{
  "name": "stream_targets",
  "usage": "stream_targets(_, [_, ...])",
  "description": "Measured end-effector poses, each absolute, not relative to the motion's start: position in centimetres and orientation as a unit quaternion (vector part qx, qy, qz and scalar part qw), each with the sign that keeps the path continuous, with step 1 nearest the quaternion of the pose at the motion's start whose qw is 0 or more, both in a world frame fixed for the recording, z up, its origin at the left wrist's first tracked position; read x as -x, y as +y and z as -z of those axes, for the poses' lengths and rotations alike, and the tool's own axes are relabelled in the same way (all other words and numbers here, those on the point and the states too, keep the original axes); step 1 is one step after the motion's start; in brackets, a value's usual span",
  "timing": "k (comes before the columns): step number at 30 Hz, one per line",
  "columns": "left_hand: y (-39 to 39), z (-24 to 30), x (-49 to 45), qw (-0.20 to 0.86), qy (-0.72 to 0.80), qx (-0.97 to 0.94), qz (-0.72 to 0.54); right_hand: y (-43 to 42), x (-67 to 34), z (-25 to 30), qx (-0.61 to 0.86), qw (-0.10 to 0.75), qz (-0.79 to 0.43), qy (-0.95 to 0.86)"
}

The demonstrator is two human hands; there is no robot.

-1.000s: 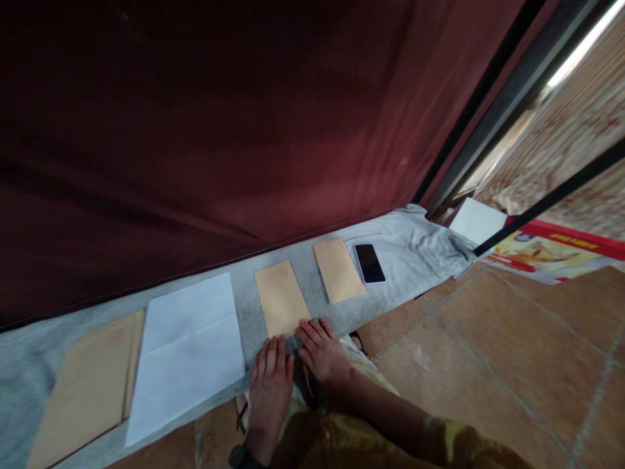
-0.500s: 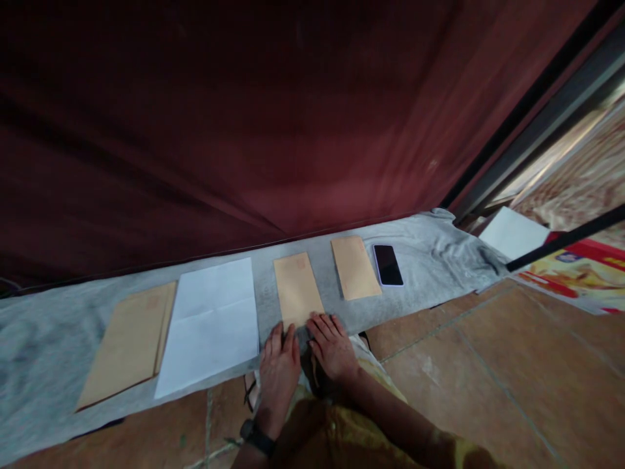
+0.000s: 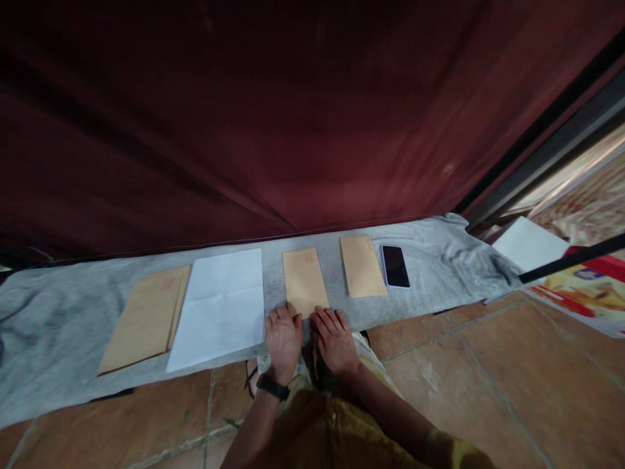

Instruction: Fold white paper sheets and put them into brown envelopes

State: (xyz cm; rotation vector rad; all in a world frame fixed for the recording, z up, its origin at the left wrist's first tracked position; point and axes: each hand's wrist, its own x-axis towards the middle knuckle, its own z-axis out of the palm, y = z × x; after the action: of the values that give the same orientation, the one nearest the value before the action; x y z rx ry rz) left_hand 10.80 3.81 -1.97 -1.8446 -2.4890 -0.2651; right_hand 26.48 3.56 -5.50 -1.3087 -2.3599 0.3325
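Observation:
In the head view, a small brown paper envelope (image 3: 303, 277) with a faint reddish stamp lies flat in front of me, its near edge under my fingers. My left hand (image 3: 283, 342), with a dark watch on the wrist, has bent fingers and a thumb closed at the near left corner. At the near right corner, my right hand (image 3: 336, 340) rests with its fingers stretched out and slightly apart. A second small envelope (image 3: 362, 266) lies to the right. Just beyond it is a smartphone (image 3: 396, 266) with a black screen and pale purple rim.
A creased white sheet (image 3: 222, 303) lies left of my hands, with larger stacked brown envelopes (image 3: 146, 319) beside it. Grey cloth (image 3: 437, 254) covers the narrow surface. Behind hangs a dark red curtain (image 3: 293, 130). A metal frame (image 3: 547, 130) and a colourful box (image 3: 586, 286) are at right.
My left hand's fingers are more bent than before, and its thumb now lies at the envelope's near edge. The whole view has shifted slightly; the laid-out papers and phone keep their arrangement.

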Motion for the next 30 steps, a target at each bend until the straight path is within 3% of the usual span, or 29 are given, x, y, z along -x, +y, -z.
stream_targets(9, [5.9,0.5,-9.1,-0.231,-0.846,0.463,0.130,3.6,-26.6,5.7,0.466,0.200,-0.112,-0.855])
stream_targets(14, [6.8,1.2,-8.4,-0.413,-0.804,0.353,0.242,3.6,-26.7,5.7,0.462,0.210,-0.115,-0.854])
stream_targets(20, [7.0,1.8,-8.5,-0.504,-0.744,0.329,0.291,3.5,-26.7,5.3,0.459,0.238,-0.139,-0.845])
stream_targets(25, [6.3,0.5,-8.0,-0.552,-0.681,0.331,0.350,4.4,-27.5,5.8,0.482,0.360,-0.254,-0.757])
stream_targets(30, [5.7,-1.2,-8.4,-0.570,-0.600,0.334,0.452,6.5,-28.0,4.8,0.527,0.488,-0.492,-0.492])
